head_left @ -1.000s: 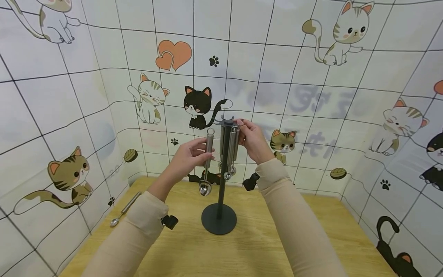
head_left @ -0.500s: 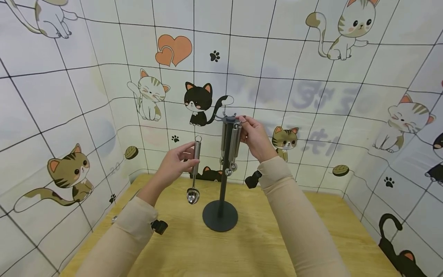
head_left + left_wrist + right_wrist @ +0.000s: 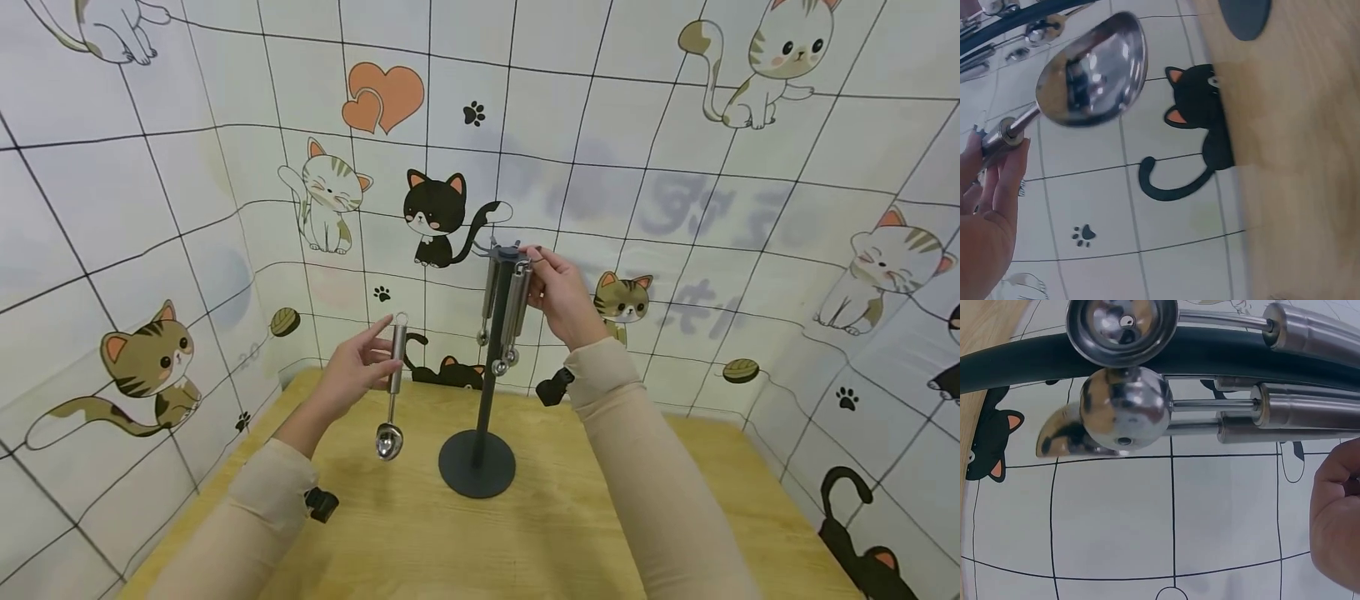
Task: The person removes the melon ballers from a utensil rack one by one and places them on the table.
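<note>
My left hand holds a steel scoop upright by its handle, the bowl hanging below and the ring at the top. Close up in the left wrist view, the shiny scoop bowl is oval and slightly pointed. A dark rack with a round base stands right of this scoop. Several steel melon ballers hang from its hooks. My right hand pinches the rack's top at a hook, beside the hanging handles. Round baller bowls fill the upper right wrist view, with my curled right hand at the edge.
The rack's base rests on a wooden table. Behind and at both sides hangs a white gridded sheet printed with cats, hearts and paws. A black device is strapped at each wrist.
My left hand has carried the scoop left and down, away from the rack. My right hand stays at the rack's top. A utensil on the table's left is now hidden behind my left arm.
</note>
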Demonstrator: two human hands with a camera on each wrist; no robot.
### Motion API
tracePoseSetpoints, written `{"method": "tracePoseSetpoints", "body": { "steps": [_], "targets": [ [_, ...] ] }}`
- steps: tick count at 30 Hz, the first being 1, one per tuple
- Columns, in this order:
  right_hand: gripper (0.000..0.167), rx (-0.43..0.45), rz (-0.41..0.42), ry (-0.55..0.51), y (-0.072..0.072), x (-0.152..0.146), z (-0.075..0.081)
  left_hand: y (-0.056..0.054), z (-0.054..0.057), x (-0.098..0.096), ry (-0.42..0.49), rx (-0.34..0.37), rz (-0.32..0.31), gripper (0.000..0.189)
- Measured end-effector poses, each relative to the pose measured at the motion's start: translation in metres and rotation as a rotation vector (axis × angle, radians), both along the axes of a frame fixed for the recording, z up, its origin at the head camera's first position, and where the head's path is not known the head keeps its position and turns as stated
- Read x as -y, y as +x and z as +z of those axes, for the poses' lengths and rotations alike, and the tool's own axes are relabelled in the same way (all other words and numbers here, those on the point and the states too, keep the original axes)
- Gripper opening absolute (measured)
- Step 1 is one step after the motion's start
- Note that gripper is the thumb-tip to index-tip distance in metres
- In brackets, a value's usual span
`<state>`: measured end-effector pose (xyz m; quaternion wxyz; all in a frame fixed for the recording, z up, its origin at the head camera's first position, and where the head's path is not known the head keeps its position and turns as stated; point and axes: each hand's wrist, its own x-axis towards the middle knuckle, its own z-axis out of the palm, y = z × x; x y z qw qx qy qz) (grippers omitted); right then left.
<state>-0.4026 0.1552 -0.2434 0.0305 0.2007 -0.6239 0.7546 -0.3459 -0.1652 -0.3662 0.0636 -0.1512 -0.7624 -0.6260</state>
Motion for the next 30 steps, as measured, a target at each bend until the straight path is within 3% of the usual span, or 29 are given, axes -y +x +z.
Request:
{"method": "tracePoseSetpoints", "body": {
  "steps": [8,15,30],
  "targets": [
    [0.025,0.018,-0.004,-0.02,0.003,0.002,0.005,-0.001,-0.026,0.017,0.037,0.109,0.068,0.054],
    [0.022,0.008,0.018,-0.052,0.004,0.002,0.003,0.002,-0.036,0.027,0.065,0.154,0.05,0.058],
    [0.021,0.031,0.026,-0.064,0.009,0.0,0.004,-0.003,-0.06,0.041,-0.044,0.196,0.089,0.066]
  ]
}}
